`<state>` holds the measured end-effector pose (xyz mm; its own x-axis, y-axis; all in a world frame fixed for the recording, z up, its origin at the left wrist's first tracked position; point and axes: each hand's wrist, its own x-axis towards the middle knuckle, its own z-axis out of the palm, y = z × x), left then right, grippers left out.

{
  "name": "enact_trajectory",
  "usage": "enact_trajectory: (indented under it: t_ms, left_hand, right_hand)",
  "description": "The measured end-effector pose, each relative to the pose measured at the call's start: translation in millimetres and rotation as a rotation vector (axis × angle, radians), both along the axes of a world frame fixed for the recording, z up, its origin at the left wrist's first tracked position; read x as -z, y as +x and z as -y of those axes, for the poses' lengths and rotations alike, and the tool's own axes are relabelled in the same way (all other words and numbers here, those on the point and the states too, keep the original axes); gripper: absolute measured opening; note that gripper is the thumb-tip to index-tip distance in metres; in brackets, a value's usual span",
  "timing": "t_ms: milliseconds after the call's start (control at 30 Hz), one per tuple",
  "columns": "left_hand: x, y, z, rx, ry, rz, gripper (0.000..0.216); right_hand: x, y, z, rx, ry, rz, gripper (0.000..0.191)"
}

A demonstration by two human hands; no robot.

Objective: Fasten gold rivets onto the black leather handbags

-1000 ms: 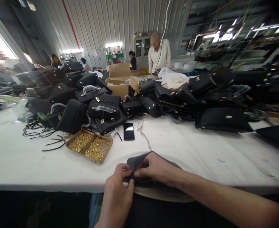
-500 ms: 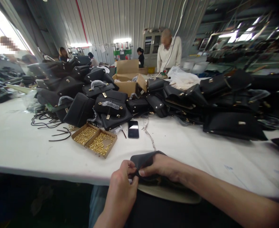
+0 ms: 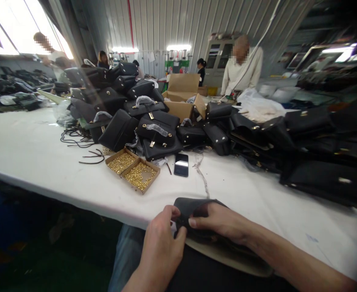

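The left hand [image 3: 165, 237] has its thumb and index finger at the left corner of a black bag [image 3: 186, 207], though I cannot tell if they pinch it firmly; the right hand [image 3: 223, 219] grips the edge of its opening, with the thumb in view and the fingers mostly hidden. The bag lies at the near edge of the desk [image 3: 38, 142], partly over the person's lap. Its long axis runs from far left to near right, and the mouth seems to face upward. I judge that the work on this corner is in progress: the mouth is open, and what is finished inside cannot be seen. Farther left are two trays [image 3: 148, 187] of gold-coloured pieces, and beside them a phone [image 3: 181, 165]. Beyond, many bags in the pile [image 3: 114, 132] already carry metal parts; whether the held one does is unclear.
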<state>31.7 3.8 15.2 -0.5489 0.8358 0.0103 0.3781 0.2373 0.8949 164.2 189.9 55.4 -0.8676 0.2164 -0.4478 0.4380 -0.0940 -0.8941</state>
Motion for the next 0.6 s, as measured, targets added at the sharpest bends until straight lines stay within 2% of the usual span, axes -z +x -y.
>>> enact_trajectory:
  t_ms: [100, 267, 400, 500, 600]
  left_hand:
    - [3.1, 6.9, 9.3, -0.033, -0.048, -0.079, 0.021]
    - [12.5, 14.1, 12.4, -0.017, 0.114, -0.073, 0.020]
    - [18.7, 12.9, 14.0, -0.005, 0.170, -0.047, 0.024]
    - [21.9, 12.8, 18.0, 0.003, 0.191, -0.008, 0.028]
    - [25.4, 14.0, 20.2, 0.000, 0.198, 0.021, 0.024]
  right_hand:
    - [5.6, 4.5, 6.1, 0.010, 0.073, 0.039, 0.048]
    - [12.6, 4.6, 20.1, 0.011, 0.117, 0.095, 0.052]
    - [12.9, 2.9, 22.8, -0.036, 0.127, 0.122, 0.056]
    - [16.3, 5.9, 20.5, -0.061, 0.143, 0.172, 0.051]
    - [22.1, 9.8, 19.9, -0.109, 0.230, 0.176, 0.043]
